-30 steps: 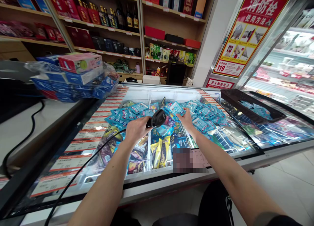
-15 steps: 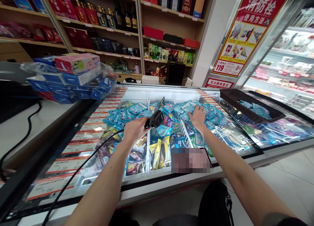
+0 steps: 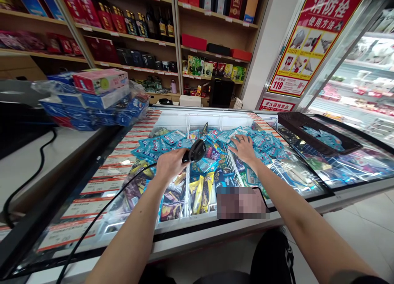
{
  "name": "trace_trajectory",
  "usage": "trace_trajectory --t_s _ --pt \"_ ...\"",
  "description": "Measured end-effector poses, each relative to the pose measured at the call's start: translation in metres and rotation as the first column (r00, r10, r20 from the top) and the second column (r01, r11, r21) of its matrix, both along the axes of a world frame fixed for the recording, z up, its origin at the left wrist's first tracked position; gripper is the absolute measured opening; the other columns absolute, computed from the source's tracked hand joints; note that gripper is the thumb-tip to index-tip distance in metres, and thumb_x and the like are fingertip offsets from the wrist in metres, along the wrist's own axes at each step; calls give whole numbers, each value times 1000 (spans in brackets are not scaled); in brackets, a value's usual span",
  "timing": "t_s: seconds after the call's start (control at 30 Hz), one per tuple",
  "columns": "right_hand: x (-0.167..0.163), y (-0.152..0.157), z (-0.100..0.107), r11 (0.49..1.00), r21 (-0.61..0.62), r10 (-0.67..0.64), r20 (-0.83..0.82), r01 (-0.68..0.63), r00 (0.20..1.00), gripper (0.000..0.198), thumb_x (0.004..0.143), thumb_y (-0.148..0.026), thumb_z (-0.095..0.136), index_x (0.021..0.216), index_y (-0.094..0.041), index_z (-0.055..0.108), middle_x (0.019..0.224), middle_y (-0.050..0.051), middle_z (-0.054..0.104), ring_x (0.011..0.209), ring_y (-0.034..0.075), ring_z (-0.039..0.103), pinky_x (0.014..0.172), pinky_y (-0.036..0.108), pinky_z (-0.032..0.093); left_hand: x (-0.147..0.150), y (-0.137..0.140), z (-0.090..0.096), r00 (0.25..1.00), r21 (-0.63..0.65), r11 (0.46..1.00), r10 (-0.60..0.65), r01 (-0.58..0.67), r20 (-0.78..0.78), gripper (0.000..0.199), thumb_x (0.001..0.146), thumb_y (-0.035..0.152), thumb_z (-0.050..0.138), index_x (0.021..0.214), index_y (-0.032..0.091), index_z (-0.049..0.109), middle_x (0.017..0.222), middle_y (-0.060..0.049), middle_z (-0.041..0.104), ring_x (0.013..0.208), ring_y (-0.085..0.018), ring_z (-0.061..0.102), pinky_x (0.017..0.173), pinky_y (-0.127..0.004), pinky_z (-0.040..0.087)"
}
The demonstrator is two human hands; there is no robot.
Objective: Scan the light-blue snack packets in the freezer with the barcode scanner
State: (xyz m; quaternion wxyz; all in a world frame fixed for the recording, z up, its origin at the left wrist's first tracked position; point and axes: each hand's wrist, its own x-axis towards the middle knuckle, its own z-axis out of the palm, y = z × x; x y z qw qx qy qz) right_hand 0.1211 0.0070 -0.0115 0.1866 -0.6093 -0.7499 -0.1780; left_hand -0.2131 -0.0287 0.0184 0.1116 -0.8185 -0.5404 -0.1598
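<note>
My left hand [image 3: 170, 166] is wrapped round the handle of a black barcode scanner [image 3: 197, 150], whose cable trails down to the lower left. The scanner's head is over the middle of the chest freezer, above the packs. My right hand [image 3: 244, 149] lies on the blue packets [image 3: 264, 141] to the right, fingers stretched out and apart, touching those at the left of that pile. More blue packets [image 3: 156, 147] lie in a heap at the left. Below them, yellow ice-cream packs [image 3: 201, 191] stand in a white wire compartment.
A phone [image 3: 243, 202] with a blurred screen rests on the freezer's front edge. A dark brown basket [image 3: 318, 132] holding blue packets sits on the glass at the right. Boxes in clear plastic [image 3: 98, 97] are stacked at the left. Price labels [image 3: 89, 202] cover the left glass.
My right hand has shifted slightly left across the blue packets. My left hand keeps the barcode scanner in nearly the same place, and the view has moved a little.
</note>
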Motion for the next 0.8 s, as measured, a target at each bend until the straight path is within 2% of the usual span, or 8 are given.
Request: trace_trajectory --t_s 0.23,0.5,0.67,0.8 --pt "12 7 1 999 35 -26 53 25 998 47 89 -49 43 130 -27 50 135 10 47 125 31 34 105 55 18 -2 1 0 1000 -9 1000 7 -7 -5 36 83 46 45 110 25 57 100 -5 68 84 -23 64 59 -28 38" --pt "16 10 3 996 13 -89 118 88 989 47 91 -49 36 130 -26 50 138 9 46 126 31 33 106 56 15 -5 4 -4 1000 12 1000 9 -9 9 35 82 46 46 109 26 57 97 -5 68 84 -23 64 58 -28 38" --pt "3 11 10 996 47 -85 101 80 991 47 93 -49 31 122 -24 57 137 9 47 129 31 32 107 57 10 -12 6 0 996 16 997 79 -79 46 36 81 48 47 108 26 57 97 -4 69 86 -24 64 57 -28 37" --pt "-22 14 12 999 35 1 57 -3 998 42 93 -45 35 116 -22 62 129 9 54 125 28 37 109 51 13 -18 6 4 985 -1 989 150 -150 90 37 81 49 48 108 27 57 98 -3 69 86 -24 64 57 -28 36"
